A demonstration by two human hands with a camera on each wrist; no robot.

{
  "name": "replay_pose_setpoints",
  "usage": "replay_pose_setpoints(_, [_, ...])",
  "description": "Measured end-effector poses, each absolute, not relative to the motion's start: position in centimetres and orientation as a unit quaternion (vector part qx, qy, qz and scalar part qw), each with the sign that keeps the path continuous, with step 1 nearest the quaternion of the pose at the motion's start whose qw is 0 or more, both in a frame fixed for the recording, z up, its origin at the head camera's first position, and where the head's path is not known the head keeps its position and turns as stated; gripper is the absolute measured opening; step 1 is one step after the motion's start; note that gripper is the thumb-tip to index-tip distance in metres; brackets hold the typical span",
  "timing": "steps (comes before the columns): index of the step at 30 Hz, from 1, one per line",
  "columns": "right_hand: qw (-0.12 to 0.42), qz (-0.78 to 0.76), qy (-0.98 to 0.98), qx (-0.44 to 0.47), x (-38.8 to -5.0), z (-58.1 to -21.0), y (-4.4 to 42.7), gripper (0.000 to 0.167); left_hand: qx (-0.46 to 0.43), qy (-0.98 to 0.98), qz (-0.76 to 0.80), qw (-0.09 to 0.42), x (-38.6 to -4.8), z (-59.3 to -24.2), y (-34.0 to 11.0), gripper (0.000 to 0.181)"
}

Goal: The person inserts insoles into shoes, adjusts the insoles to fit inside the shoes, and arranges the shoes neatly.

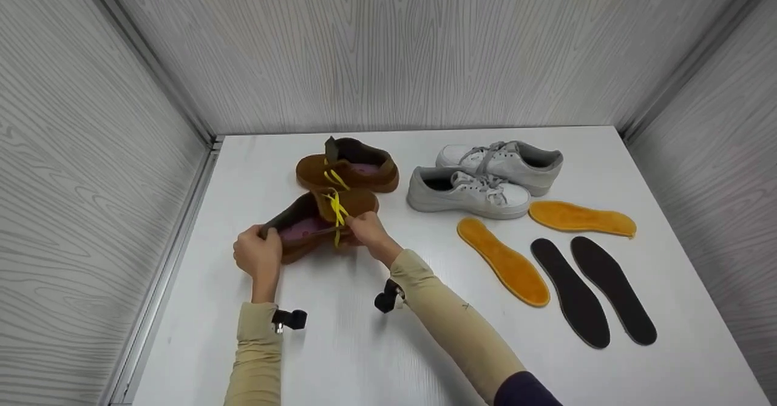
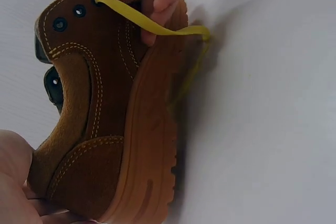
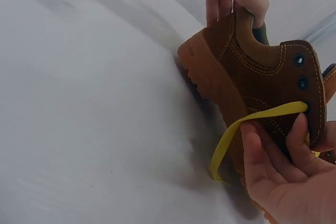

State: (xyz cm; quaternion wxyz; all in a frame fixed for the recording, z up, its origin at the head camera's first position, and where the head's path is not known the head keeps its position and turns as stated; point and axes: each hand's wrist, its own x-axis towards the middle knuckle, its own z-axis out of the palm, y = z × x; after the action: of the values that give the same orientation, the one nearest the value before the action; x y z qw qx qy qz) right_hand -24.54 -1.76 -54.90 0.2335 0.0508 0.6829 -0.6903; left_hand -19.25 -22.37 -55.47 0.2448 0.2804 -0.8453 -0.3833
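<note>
At the table point(image 1: 337, 357), I have the left hand point(image 1: 259, 253) gripping the brown shoe point(image 2: 107, 93) by its heel point(image 2: 92, 174), the right hand point(image 1: 370, 231) holding its laced side point(image 3: 291, 82).

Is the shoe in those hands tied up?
No, the shoe is untied: one yellow lace end hangs loose, and two eyelets have no lace through them.

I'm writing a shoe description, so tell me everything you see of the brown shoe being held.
The brown shoe looks like suede, yellow-stitched, with dark-rimmed eyelets, a pinkish insole and a thick, notched, lighter brown sole. A yellow lace hangs from one eyelet. The left hand grips its heel end; the right hand pinches it near the lace. It is tilted, toe pointing away to the right, over the white table, in front of another brown shoe.
</note>
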Motion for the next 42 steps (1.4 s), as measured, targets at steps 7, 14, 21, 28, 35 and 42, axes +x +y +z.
replay_pose_setpoints(7, [0.19, -0.692, 0.694, 0.058, -23.8, -52.2, 0.8, 0.025, 0.183, -0.813, -0.425, 0.353, -14.7, -54.0, -19.3, 0.012])
replay_pose_setpoints(14, [0.183, -0.69, 0.7, 0.002, -22.5, -50.3, 3.9, 0.026, 0.147, -0.772, -0.48, 0.39, -10.1, -53.7, -15.5, 0.006])
replay_pose_setpoints(21, [0.171, -0.686, 0.707, -0.02, -21.0, -49.0, 8.5, 0.027, 0.108, -0.747, -0.519, 0.401, -6.5, -51.8, -9.5, 0.012])
replay_pose_setpoints(28, [0.168, -0.696, 0.698, -0.016, -20.0, -48.6, 12.0, 0.033, 0.088, -0.741, -0.527, 0.407, -4.5, -52.0, -4.4, 0.018])
replay_pose_setpoints(35, [0.156, -0.686, 0.711, -0.004, -19.2, -48.9, 15.2, 0.035, 0.043, -0.746, -0.536, 0.392, -3.7, -54.9, -1.4, 0.02])
replay_pose_setpoints(42, [0.172, -0.674, 0.718, -0.002, -19.0, -50.1, 17.2, 0.034, -0.004, -0.762, -0.519, 0.387, -3.4, -56.0, 0.0, 0.014])
